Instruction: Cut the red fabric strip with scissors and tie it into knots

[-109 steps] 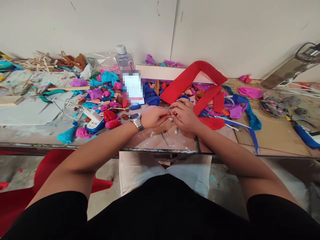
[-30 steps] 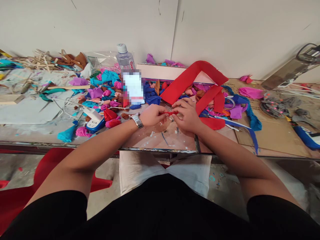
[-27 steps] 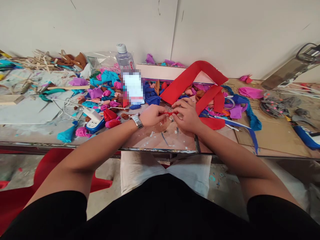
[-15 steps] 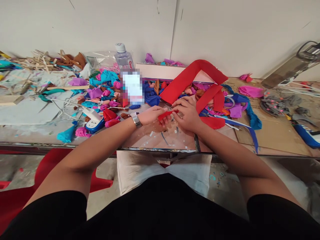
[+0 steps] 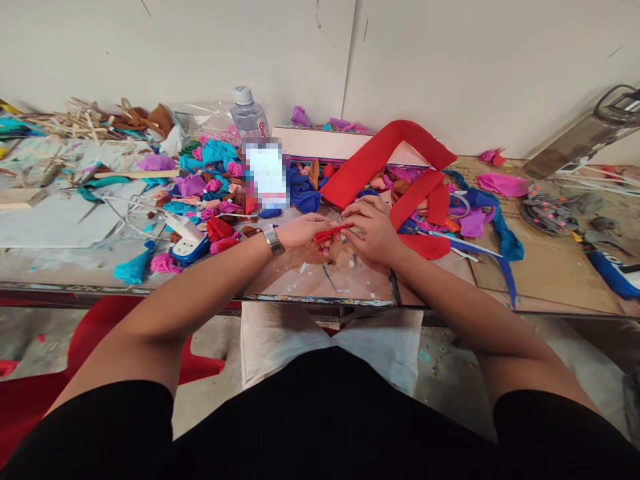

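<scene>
Both hands meet over the bench's front part around a small piece of red crepe paper, which looks narrow and bunched. My left hand, with a metal watch at its wrist, is closed on the piece's left end. On its right end, the bent fingers of my right hand pinch the same piece; the fingertips are partly hidden. Just beyond the hands a long folded red paper strip lies over the heap. Its lower end lies close to my right wrist.
Rolled and crumpled paper flowers cover the bench's middle. A pixelated bright screen leans before a water bottle. Left are a power strip and wood sticks; right are scissors, cardboard and a dark mesh bundle.
The small red paper has gone from a flatter, wider shape to a narrower, bunched one. My fingers have shifted slightly around it, and the long strip stays in place.
</scene>
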